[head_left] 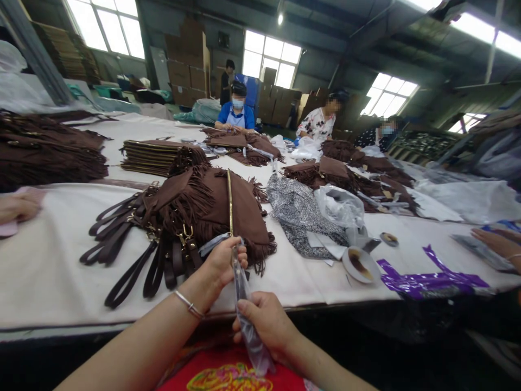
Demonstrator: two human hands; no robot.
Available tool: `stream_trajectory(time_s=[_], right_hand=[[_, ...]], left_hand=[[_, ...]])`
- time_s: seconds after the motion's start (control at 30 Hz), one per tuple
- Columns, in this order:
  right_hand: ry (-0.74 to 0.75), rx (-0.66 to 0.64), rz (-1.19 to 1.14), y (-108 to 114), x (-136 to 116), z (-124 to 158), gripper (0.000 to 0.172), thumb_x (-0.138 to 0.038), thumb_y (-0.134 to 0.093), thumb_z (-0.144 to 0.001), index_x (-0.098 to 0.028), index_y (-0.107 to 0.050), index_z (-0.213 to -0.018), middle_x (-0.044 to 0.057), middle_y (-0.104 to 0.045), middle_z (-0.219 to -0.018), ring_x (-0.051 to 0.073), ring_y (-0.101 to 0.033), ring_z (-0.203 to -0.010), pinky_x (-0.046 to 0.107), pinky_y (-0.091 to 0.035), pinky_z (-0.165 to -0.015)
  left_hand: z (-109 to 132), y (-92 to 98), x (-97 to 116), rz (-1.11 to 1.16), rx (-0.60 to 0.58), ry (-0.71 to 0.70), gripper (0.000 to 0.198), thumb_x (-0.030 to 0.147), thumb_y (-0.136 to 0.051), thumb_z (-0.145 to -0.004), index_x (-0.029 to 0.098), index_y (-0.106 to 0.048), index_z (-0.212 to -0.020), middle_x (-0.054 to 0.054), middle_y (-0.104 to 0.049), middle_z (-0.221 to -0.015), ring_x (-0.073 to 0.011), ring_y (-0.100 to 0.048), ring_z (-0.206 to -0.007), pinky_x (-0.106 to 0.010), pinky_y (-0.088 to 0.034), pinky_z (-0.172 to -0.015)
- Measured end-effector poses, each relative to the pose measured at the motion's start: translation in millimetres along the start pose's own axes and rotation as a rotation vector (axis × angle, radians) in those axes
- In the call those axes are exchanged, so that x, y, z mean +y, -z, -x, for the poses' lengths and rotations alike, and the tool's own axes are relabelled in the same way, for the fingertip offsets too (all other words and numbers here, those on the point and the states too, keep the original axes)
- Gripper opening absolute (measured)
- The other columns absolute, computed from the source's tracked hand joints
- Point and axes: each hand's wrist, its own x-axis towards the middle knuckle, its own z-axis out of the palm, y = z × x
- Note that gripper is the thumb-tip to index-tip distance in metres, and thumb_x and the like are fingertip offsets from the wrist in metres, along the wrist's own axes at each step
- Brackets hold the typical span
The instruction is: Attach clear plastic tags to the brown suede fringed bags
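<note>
A pile of brown fringed suede bags (211, 209) with dark straps (130, 255) lies on the white table cover (52, 260) in front of me. A gold chain (230, 201) runs across the top bag toward me. My left hand (223, 262) is closed around the near end of the chain, where a narrow clear plastic sleeve (246, 320) starts. My right hand (264, 323) pinches that sleeve lower down, below the table edge. The sleeve hangs on past my right hand toward my lap.
Stacks of brown bags (44, 149) and flat pieces (152, 156) lie at the left. Patterned fabric (297, 214), clear plastic bags (340, 206), a small dish (360, 264) and purple plastic (427, 279) lie to the right. Other people's hands show at both edges; several workers sit at the far side.
</note>
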Motion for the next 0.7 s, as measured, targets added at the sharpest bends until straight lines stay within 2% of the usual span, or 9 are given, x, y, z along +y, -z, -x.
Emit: stream_trajectory(time_s=[0.17,0.23,0.3,0.37,0.4,0.47,0.5,0.6,0.7], right_hand=[[-0.02,-0.002,-0.022,0.3,-4.7,0.3,0.043,-0.05,-0.073,-0.06,-0.014,-0.054,-0.071,0.006,-0.067,-0.058,0.015,-0.061,-0.043,0.021,-0.042,-0.039],[-0.038,0.003,-0.032,1.0,-5.6,-1.7,0.044,-0.05,-0.075,-0.059,-0.014,-0.055,-0.072,0.006,-0.067,-0.058,0.015,-0.061,-0.042,0.022,-0.043,-0.04],[-0.033,0.007,-0.066,1.9,-5.2,-4.2,0.044,-0.05,-0.075,-0.059,-0.014,-0.055,-0.072,0.006,-0.067,-0.058,0.015,-0.06,-0.042,0.023,-0.043,-0.042],[-0.013,0.011,-0.123,2.7,-4.8,-6.6,0.043,-0.05,-0.074,-0.061,-0.014,-0.055,-0.073,0.005,-0.066,-0.059,0.014,-0.06,-0.043,0.023,-0.043,-0.043],[0.001,0.017,-0.153,3.0,-5.0,-7.8,0.042,-0.05,-0.074,-0.062,-0.014,-0.056,-0.075,0.004,-0.066,-0.059,0.014,-0.06,-0.044,0.023,-0.043,-0.044],[0.053,0.044,-0.181,3.1,-6.6,-10.4,0.039,-0.047,-0.075,-0.063,-0.014,-0.058,-0.076,0.002,-0.065,-0.06,0.013,-0.058,-0.047,0.022,-0.041,-0.046],[0.085,0.062,-0.173,2.6,-7.8,-12.0,0.037,-0.046,-0.075,-0.063,-0.014,-0.06,-0.075,0.001,-0.063,-0.059,0.012,-0.057,-0.048,0.021,-0.04,-0.047],[0.169,0.1,-0.091,-2.3,-11.8,-18.6,0.032,-0.041,-0.075,-0.065,-0.013,-0.06,-0.066,-0.002,-0.057,-0.054,0.009,-0.049,-0.048,0.02,-0.036,-0.046],[0.209,0.054,-0.036,-13.8,-14.4,-26.8,0.029,-0.041,-0.072,-0.069,-0.013,-0.064,-0.067,-0.001,-0.06,-0.058,0.01,-0.051,-0.052,0.021,-0.038,-0.049]], left_hand=[[-10.9,-5.4,-6.3,-0.081,0.063,-0.088,0.03,0.026,-0.064,-0.082,0.018,-0.041,-0.066,0.01,-0.033,-0.05,-0.001,-0.025,-0.035,-0.011,-0.014,-0.034],[-12.3,-5.4,-5.3,-0.106,0.055,-0.09,0.033,0.033,-0.066,-0.081,0.018,-0.041,-0.065,0.009,-0.035,-0.049,-0.0017,-0.027,-0.035,-0.012,-0.017,-0.034],[-6.3,-2.3,-3.5,-0.127,0.015,-0.054,0.032,0.038,-0.068,-0.08,0.016,-0.047,-0.067,0.004,-0.046,-0.052,-0.0055,-0.04,-0.039,-0.016,-0.032,-0.038],[9.8,4.0,-5.6,-0.161,-0.059,0.003,0.032,0.042,-0.067,-0.079,0.013,-0.055,-0.074,-0.004,-0.058,-0.063,-0.0127,-0.055,-0.052,-0.024,-0.047,-0.05],[21.3,8.2,-9.1,-0.184,-0.106,0.035,0.033,0.044,-0.067,-0.079,0.012,-0.058,-0.079,-0.007,-0.061,-0.068,-0.0157,-0.059,-0.058,-0.027,-0.05,-0.056],[48.3,17.8,-20.2,-0.235,-0.181,0.065,0.037,0.05,-0.064,-0.08,0.013,-0.06,-0.086,-0.006,-0.063,-0.069,-0.0154,-0.059,-0.056,-0.028,-0.05,-0.057],[62.0,22.9,-26.8,-0.247,-0.18,0.075,0.036,0.049,-0.065,-0.079,0.015,-0.061,-0.089,-0.005,-0.063,-0.071,-0.0153,-0.059,-0.058,-0.029,-0.051,-0.059],[93.6,36.9,-43.8,-0.256,-0.138,0.096,0.035,0.044,-0.068,-0.078,0.016,-0.061,-0.097,-0.009,-0.067,-0.089,-0.0211,-0.065,-0.079,-0.034,-0.052,-0.076],[104.7,47.6,-52.2,-0.288,-0.073,0.088,0.035,0.041,-0.074,-0.073,0.015,-0.062,-0.093,-0.009,-0.068,-0.087,-0.024,-0.065,-0.082,-0.035,-0.052,-0.077]])
